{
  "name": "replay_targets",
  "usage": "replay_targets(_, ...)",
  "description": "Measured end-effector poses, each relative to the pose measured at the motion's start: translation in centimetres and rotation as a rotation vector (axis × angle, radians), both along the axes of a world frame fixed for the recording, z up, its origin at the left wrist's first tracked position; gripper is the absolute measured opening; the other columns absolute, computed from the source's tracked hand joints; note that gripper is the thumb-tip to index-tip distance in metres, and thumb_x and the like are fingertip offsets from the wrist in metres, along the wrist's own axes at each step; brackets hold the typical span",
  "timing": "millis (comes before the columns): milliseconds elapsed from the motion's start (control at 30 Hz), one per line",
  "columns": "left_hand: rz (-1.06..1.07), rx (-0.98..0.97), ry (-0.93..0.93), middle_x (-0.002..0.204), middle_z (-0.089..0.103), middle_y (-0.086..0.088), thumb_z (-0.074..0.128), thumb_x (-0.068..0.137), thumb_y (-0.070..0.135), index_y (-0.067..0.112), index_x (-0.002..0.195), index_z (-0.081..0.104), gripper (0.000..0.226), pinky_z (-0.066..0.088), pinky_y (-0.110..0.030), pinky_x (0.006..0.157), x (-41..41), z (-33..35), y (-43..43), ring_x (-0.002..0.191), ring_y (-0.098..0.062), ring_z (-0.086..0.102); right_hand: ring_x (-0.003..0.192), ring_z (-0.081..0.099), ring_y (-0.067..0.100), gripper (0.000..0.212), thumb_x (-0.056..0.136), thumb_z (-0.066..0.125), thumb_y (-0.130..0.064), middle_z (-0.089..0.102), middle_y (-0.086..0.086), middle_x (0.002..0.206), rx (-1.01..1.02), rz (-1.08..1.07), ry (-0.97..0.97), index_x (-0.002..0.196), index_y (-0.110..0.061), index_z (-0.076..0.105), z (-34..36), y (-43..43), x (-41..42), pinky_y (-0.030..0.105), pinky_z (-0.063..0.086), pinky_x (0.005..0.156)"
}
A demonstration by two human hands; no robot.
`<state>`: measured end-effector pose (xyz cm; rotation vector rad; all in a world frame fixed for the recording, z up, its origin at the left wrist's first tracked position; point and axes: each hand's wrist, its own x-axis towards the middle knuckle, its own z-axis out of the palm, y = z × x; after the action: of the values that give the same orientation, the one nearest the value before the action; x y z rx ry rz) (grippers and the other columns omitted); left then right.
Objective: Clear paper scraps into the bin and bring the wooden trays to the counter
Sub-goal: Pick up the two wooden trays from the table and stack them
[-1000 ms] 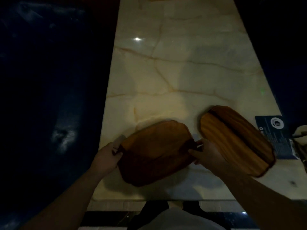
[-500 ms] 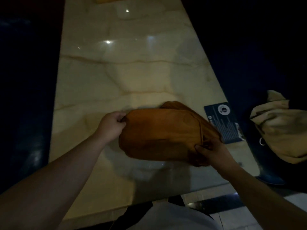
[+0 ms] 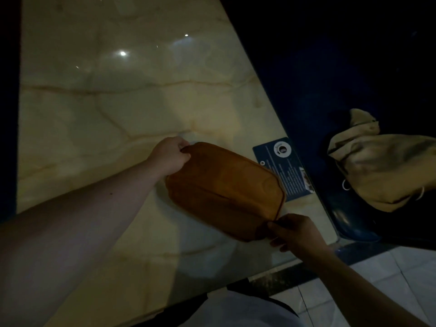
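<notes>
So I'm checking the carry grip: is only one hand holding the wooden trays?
No, the left hand grips the far end of the wooden trays and the right hand the near end.

Stacked wooden trays [image 3: 224, 190], orange-brown, rounded corners, held above marble table [image 3: 118, 114] near its right edge; second tray's rim visible along right side beneath top one.

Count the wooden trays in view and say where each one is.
2, as far as shows. The top tray is held over the marble table between the left hand and right hand. The lower tray shows only as an edge beneath it.
</notes>
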<state>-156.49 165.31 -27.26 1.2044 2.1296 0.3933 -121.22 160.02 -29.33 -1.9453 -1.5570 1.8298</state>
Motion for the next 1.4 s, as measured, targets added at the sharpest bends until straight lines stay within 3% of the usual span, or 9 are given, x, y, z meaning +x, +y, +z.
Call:
replay_targets(133,-0.053,-0.011,0.033,0.113,0.066,-0.015,0.067,0.078,0.016,0.014,0.11,0.065,0.033,0.045,-0.031,0.082,0.5,-0.4,1.0,0.1,-0.029,0.061,0.059,0.071,0.011,0.018,0.087,0.07,-0.032,0.075,-0.004,0.064,0.011,0.086,-0.072,0.079,-0.016,0.07,-0.3,0.0,-0.1,0.024,0.054,0.052)
replay_targets(300,-0.089,-0.033,0.046,0.115,0.066,-0.013,0.066,0.079,0.017,0.013,0.111,0.065,0.033,0.048,-0.035,0.089,0.8,-0.8,1.5,0.102,-0.028,0.061,0.059,0.071,0.007,0.018,0.089,0.068,-0.031,0.074,-0.01,0.063,-0.025,0.145,-0.082,0.077,-0.018,0.07,-0.2,-0.3,-0.3,0.019,0.052,0.051)
replay_targets(467,-0.077,-0.017,0.027,0.115,0.066,-0.013,0.065,0.08,0.017,0.012,0.111,0.065,0.031,0.047,-0.035,0.089,0.7,-1.0,1.9,0.104,-0.027,0.06,0.062,0.071,0.008,0.018,0.09,0.066,-0.03,0.075,-0.003,0.067,-0.038,0.165,-0.096,0.079,-0.016,0.069,0.0,-0.1,-0.8,0.023,0.055,0.056)
replay_targets(833,-0.091,0.015,0.023,0.116,0.066,-0.013,0.064,0.081,0.016,0.011,0.114,0.063,0.033,0.047,-0.033,0.09,1.1,-1.0,1.6,0.104,-0.027,0.061,0.055,0.068,0.004,0.016,0.087,0.069,-0.03,0.072,-0.016,0.058,-0.044,0.203,-0.088,0.075,-0.02,0.069,-0.6,0.6,0.0,0.014,0.05,0.046)
replay_targets(1000,-0.078,0.029,0.023,0.116,0.065,-0.016,0.063,0.082,0.014,0.008,0.114,0.061,0.033,0.046,-0.034,0.089,1.0,-0.8,1.2,0.104,-0.029,0.06,0.056,0.07,0.007,0.027,0.088,0.063,-0.045,0.073,-0.012,0.062,-0.032,0.21,-0.095,0.078,-0.021,0.07,-0.6,1.3,0.3,0.014,0.05,0.047)
replay_targets(1067,-0.102,-0.022,0.121,0.107,0.067,-0.02,0.062,0.083,0.021,0.004,0.102,0.066,0.025,0.047,-0.035,0.08,0.9,-0.8,1.0,0.099,-0.035,0.061,0.057,0.07,0.01,0.032,0.087,0.06,-0.049,0.074,-0.005,0.063,0.048,0.15,-0.099,0.08,-0.019,0.069,-0.6,1.8,0.5,0.02,0.054,0.051)
replay_targets(1133,-0.167,-0.105,0.191,0.098,0.068,-0.024,0.058,0.085,0.028,0.003,0.092,0.068,0.027,0.045,-0.036,0.071,1.1,-0.7,0.8,0.092,-0.038,0.062,0.055,0.069,0.008,0.028,0.088,0.059,-0.048,0.074,-0.002,0.063,0.133,0.117,-0.135,0.083,-0.022,0.066,-0.6,2.1,0.8,0.026,0.056,0.055)
replay_targets(1233,-0.223,-0.145,0.208,0.104,0.067,-0.025,0.056,0.087,0.029,0.004,0.104,0.066,0.032,0.048,-0.038,0.079,1.5,-0.6,0.6,0.097,-0.039,0.061,0.054,0.067,0.003,0.016,0.092,0.058,-0.042,0.072,-0.005,0.066,0.184,0.089,-0.173,0.088,-0.027,0.062,-0.8,2.0,0.7,0.023,0.052,0.053)
replay_targets(1400,-0.204,-0.152,0.205,0.107,0.067,-0.025,0.057,0.087,0.024,0.005,0.108,0.066,0.03,0.049,-0.039,0.083,1.7,-0.4,0.6,0.099,-0.038,0.06,0.055,0.066,0.003,0.015,0.094,0.058,-0.032,0.071,-0.005,0.069,0.135,0.109,-0.206,0.082,-0.023,0.061,-1.2,2.2,0.1,0.02,0.05,0.054)
